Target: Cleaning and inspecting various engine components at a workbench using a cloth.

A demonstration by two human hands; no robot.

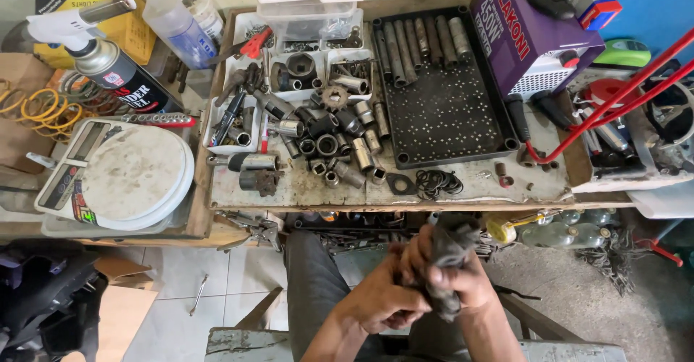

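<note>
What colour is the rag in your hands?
Dark grey, grimy rag, gripped by both hands; the head view shows it best.

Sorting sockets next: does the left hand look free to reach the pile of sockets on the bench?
Probably not yet: the left hand and right hand both grip a dark rag. Nothing visibly blocks the path to the sockets.

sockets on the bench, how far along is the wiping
Seven long sockets already lie lined up in the black tray. In hand: both hands, left hand and right hand, grip a dark rag below the bench; any part inside is hidden. Left: the loose socket pile beside the tray.
</note>
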